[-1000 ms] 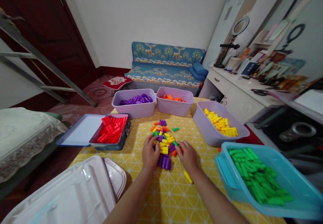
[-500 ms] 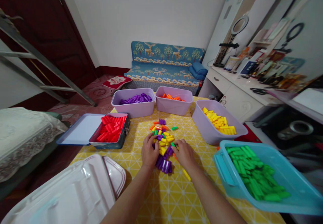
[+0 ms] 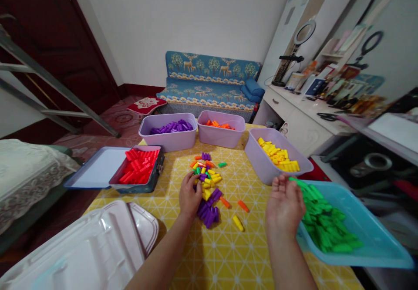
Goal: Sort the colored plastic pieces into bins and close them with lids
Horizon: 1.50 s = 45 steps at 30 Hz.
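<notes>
My left hand (image 3: pixel 190 195) rests at the left edge of a mixed pile of small plastic tube-like pieces (image 3: pixel 209 180). Its fingers are loosely curved, with the thumb apart from them and purple showing in the gap. Several purple pieces (image 3: pixel 208 214) lie just right of that wrist. My right hand (image 3: pixel 283 203) is turned palm up at the near left corner of the teal bin (image 3: pixel 369 259), which holds many green pieces (image 3: pixel 329 220). A green piece (image 3: pixel 292 179) shows at its fingertips, seemingly pinched there, partly hidden by the hand.
Around the yellow-patterned table (image 3: pixel 225 259) stand a lilac bin of purple pieces (image 3: pixel 170 142), one of orange (image 3: pixel 222 138), one of yellow (image 3: pixel 261 168), and a tin of red pieces (image 3: pixel 135 188). White lids (image 3: pixel 98 242) lie at left. Loose orange (image 3: pixel 243 206) and yellow (image 3: pixel 238 223) pieces lie between my hands.
My right hand has left the pile, moved right to the teal bin and turned palm up. My left hand stays at the pile. The view has shifted slightly.
</notes>
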{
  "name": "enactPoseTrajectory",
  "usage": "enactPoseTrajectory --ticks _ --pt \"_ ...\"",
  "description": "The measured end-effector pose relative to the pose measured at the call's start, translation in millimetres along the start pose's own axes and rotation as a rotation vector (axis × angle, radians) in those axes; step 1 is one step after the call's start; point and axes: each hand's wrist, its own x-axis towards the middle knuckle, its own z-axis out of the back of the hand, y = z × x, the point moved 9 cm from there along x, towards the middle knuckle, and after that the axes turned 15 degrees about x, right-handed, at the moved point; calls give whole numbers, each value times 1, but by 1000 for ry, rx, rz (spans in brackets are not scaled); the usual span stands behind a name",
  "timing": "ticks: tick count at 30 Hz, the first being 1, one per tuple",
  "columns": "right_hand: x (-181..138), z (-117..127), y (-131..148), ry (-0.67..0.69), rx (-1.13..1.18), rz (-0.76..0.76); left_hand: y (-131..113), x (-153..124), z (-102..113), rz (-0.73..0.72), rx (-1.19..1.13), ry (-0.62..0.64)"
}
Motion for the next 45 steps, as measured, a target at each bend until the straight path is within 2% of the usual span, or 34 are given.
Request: enactPoseTrajectory --ticks 3,6,7,9,11,13,15,17,21,24,26,28,31,35,40,45 --pt "-7 -3 -5 28 -42 -149 -1 0 0 -11 15 8" --pt "-38 1 -22 224 -428 -235 -1 0 0 -20 19 3" --pt "-51 7 -26 323 -606 -220 -1 0 -1 -19 18 2" --pt "-74 26 -24 485 -930 -65 0 -1 -1 -11 16 2" --pt "-90 53 -23 594 -1148 46 0 -1 -1 -3 14 4" --pt "-95 75 -23 652 -1253 113 0 -1 -1 3 13 3" --pt "-94 82 -30 708 -1267 131 0 -1 0 3 13 4" --pt "-89 71 -45 756 -1197 117 0 -1 0 9 12 9" --pt "-84 21 -87 833 -1007 46 0 -1 0 24 -18 13" --pt "-91 -14 -118 976 -918 -16 2 -1 4 42 -65 -30" --pt "-93 -27 -127 1064 -886 -2 3 -1 6 52 -82 -57" --pt "-86 -30 -127 1088 -930 91 5 -1 6 54 -85 -67" --pt "-67 -26 -127 1061 -1173 236 6 -1 5 53 -81 -65" --pt "-60 -19 -137 1109 -1468 302 7 -1 4 56 -86 -70" --pt "-68 -18 -141 1147 -1529 389 11 0 6 68 -133 -119" --pt "-67 -17 -141 1137 -1518 435 26 -4 11 161 -159 -197"
